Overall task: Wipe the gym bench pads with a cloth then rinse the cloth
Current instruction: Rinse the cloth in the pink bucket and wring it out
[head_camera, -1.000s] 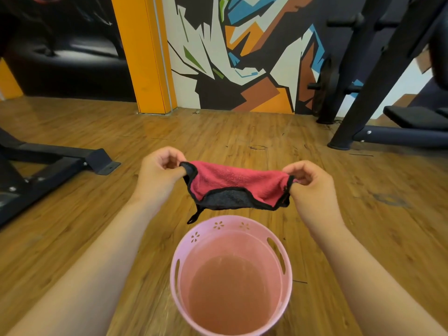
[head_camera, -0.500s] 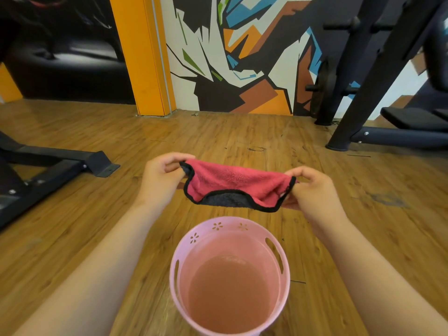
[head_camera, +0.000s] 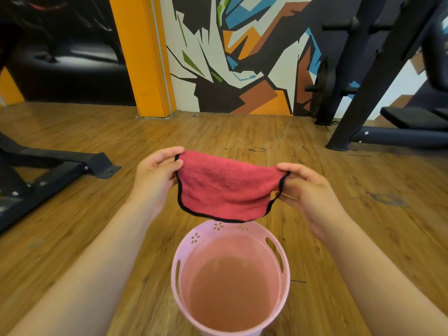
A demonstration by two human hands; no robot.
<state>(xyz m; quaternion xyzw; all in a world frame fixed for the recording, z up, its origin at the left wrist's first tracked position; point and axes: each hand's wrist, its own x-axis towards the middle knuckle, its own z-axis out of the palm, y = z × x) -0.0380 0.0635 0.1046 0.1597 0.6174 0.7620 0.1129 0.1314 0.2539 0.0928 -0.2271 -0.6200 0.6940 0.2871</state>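
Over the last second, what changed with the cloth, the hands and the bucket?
The red cloth opened out: a second ago it was a narrow folded band showing its dark underside; now it hangs deeper, red face showing, its lower edge near the rim of the pink bucket. The left hand and right hand still pinch its upper corners; nothing was let go. Bucket and water stayed put.

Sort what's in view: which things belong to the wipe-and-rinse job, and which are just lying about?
In the job:
- red cloth, pinched at its ends by left hand and right hand
- pink bucket holding water
- black bench pad, far right

Lying about:
- black frame foot, left
- weight rack
- weight plate
- orange pillar
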